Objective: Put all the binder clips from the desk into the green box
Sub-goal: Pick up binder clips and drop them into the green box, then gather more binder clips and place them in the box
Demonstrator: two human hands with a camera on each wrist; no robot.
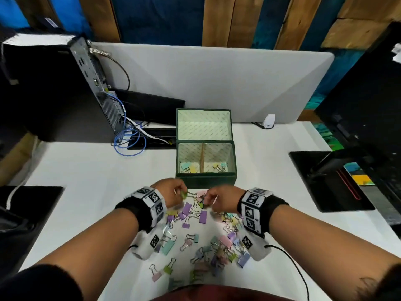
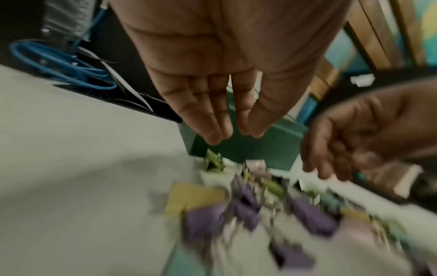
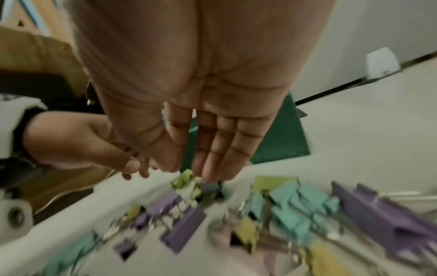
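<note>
We see a white table backed by a pale grey partition, with timber boards and blue panels on the wall beyond it. The green box stands open at the middle of the table, its lid tipped up behind it and a wooden divider splitting its interior; a few binder clips lie in each compartment, mint and yellow ones in both. In front of the box, on our side, the loose binder clips are spread over the table in purple, mint, pink, yellow and green. Our left hand and right hand hover just in front of the box over the far edge of that heap, both palm-down with fingers pointing to the table. At the left hand's fingertips is a green clip, and at the right hand's fingertips a second green clip; the wrist views are blurred, so we cannot tell whether either hand has hold of its clip or only touches it. The hands and their marker-printed wristbands hide part of the heap. To the left of the box stands a computer tower with a coil of blue cable at its back; to the right of the box lie a small white device and a black monitor base.
</note>
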